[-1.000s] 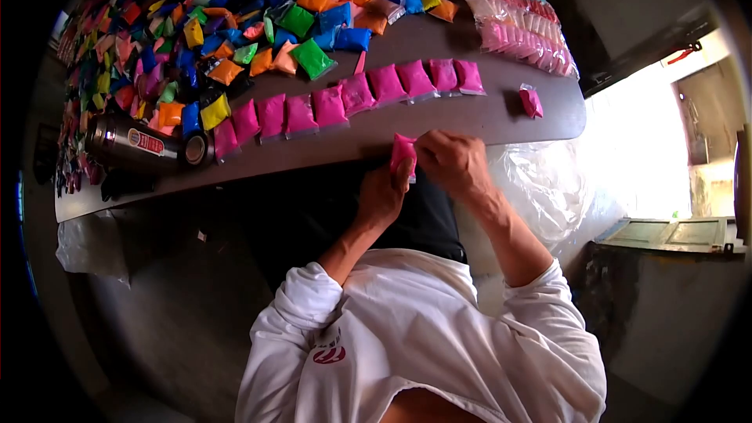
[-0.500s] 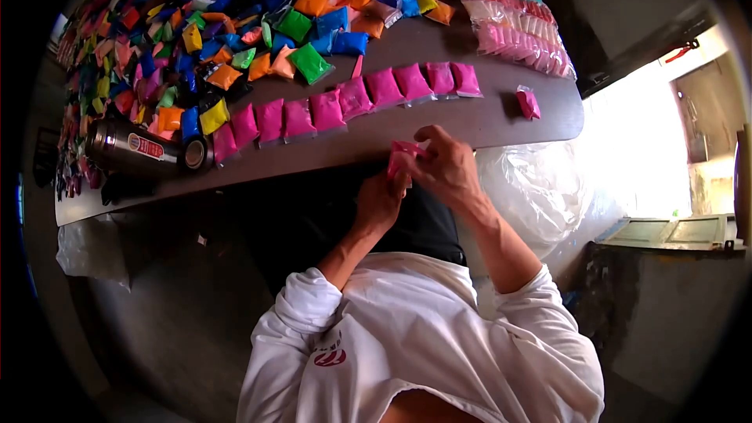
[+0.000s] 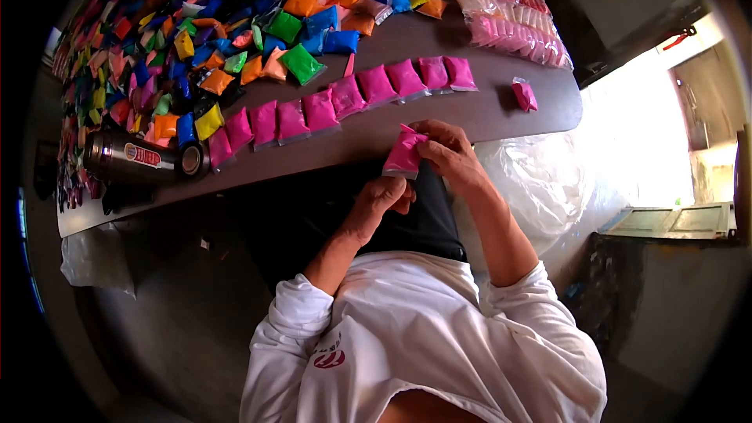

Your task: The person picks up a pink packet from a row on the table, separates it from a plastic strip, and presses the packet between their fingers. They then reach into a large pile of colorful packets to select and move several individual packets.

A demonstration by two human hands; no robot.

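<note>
A small clear packet with bright pink filling (image 3: 403, 155) is held up in front of the table's near edge. My right hand (image 3: 448, 150) pinches its upper right corner between thumb and fingers. Closed at the packet's lower edge is my left hand (image 3: 382, 200), its thumb against the clear strip there; its other fingers are curled and partly hidden. Beyond the hands, a row of similar pink packets (image 3: 319, 110) lies side by side across the table. One more pink packet (image 3: 524, 95) lies apart, to the right.
A heap of packets in many colours (image 3: 235, 23) covers the table's far left. Stacked strips of packets (image 3: 517, 27) lie at the far right. A steel thermos (image 3: 133, 158) rests on its side at the left edge. Clear plastic bags (image 3: 540, 184) hang or stand beside the table (image 3: 501, 121).
The pink packet has turned and now shows its broad face, with my right hand at its upper corner. My left hand has shifted slightly down to its lower edge.
</note>
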